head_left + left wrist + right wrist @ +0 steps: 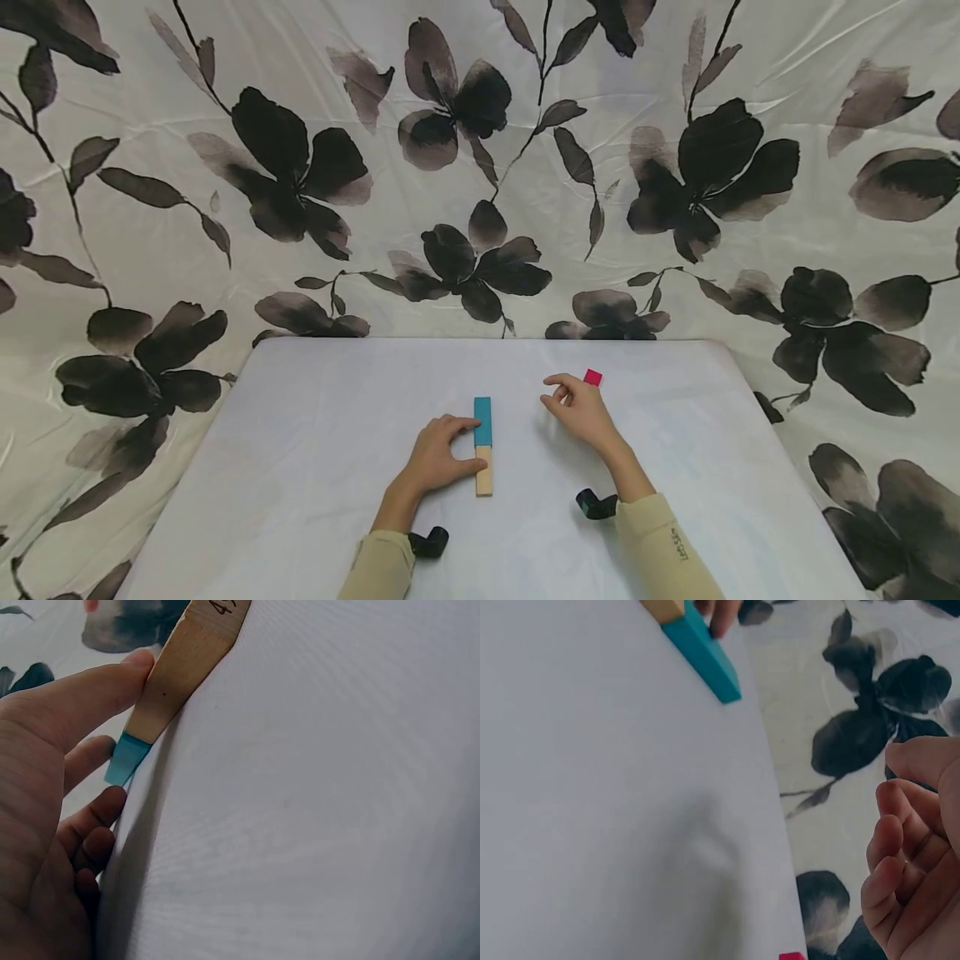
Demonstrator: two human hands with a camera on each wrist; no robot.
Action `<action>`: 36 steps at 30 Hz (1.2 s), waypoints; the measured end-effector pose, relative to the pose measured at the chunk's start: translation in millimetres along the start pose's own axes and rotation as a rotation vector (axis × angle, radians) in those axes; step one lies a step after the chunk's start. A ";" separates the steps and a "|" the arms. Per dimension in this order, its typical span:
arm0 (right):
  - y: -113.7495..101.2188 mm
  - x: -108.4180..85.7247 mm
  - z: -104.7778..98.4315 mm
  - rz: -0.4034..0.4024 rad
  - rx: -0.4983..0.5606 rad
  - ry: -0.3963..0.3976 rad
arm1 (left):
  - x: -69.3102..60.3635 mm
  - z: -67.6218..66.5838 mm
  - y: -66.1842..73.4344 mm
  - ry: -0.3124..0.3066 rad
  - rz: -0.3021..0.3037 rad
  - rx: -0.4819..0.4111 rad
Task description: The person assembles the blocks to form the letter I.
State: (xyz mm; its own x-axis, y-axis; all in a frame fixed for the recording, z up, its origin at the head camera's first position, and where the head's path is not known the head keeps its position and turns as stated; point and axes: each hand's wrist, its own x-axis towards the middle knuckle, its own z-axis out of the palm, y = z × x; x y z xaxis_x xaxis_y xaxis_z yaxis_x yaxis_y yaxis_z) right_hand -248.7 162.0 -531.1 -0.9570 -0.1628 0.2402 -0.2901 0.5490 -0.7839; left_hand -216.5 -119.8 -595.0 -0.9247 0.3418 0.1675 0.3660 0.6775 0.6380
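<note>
Blue block [483, 417] and wooden block [484, 483] lie end to end on the counter [300, 442]; I see the left hand [437, 455] spread, touching both, the right hand [587, 415] loosely parted before a red block [593, 377].

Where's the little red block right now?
In the head view, the red block lies near the far edge of the white table, right of centre, just beyond the right hand.

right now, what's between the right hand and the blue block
In the head view, just a bare stretch of white tabletop shows between the right hand and the blue block.
</note>
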 end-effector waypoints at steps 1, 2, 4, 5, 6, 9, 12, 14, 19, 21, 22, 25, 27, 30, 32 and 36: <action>2.3 3.0 -2.8 0.004 -0.008 0.005 | -0.1 0.4 0.1 -0.006 -0.009 0.001; 4.0 5.9 -5.4 0.007 -0.013 0.010 | -0.3 1.0 0.0 -0.008 -0.010 0.004; 7.5 11.2 -9.7 0.013 -0.027 0.011 | -0.4 2.0 -0.4 -0.013 -0.025 0.011; 9.5 13.7 -11.5 0.015 -0.033 0.012 | -0.4 2.5 -0.3 -0.010 -0.027 0.013; 11.1 16.0 -13.3 0.023 -0.039 0.016 | -0.4 2.9 -0.3 -0.008 -0.029 0.014; 15.9 21.4 -17.9 0.037 -0.050 0.030 | -1.5 2.8 0.0 -0.006 -0.033 0.013; 22.4 26.7 -22.8 0.045 -0.061 0.049 | -2.6 3.0 0.2 -0.005 -0.037 0.012; 27.9 30.4 -26.1 0.049 -0.062 0.060 | -2.9 3.3 -0.3 -0.004 -0.040 0.017; 42.1 38.0 -37.8 0.093 -0.070 0.080 | -1.8 2.9 -0.2 -0.001 -0.039 0.020; 46.0 40.2 -43.6 0.116 -0.082 0.087 | -1.4 3.0 0.2 -0.005 -0.038 0.020; 47.9 41.6 -46.4 0.125 -0.089 0.090 | -1.0 3.0 0.3 -0.007 -0.038 0.020; 52.5 45.4 -52.4 0.142 -0.112 0.101 | -0.3 2.7 0.1 -0.009 -0.041 0.026; 56.9 47.3 -54.5 0.153 -0.114 0.106 | 0.1 2.2 0.1 -0.006 -0.043 0.032; 64.0 48.0 -55.0 0.179 -0.106 0.108 | 0.3 1.1 0.8 0.006 -0.042 0.033; 68.5 45.8 -54.5 0.213 -0.082 0.114 | -0.4 1.2 1.1 0.010 -0.037 0.038; 76.8 38.3 -51.4 0.291 -0.044 0.129 | -2.7 2.5 1.0 0.007 -0.034 0.046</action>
State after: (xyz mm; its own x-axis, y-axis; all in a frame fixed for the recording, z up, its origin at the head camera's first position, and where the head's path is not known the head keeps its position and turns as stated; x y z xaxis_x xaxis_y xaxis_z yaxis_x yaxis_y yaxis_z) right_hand -307.4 240.1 -552.6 -0.9906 0.1096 0.0824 -0.0014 0.5929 -0.8053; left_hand -213.4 -118.4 -596.8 -0.9375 0.3134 0.1514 0.3383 0.7179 0.6084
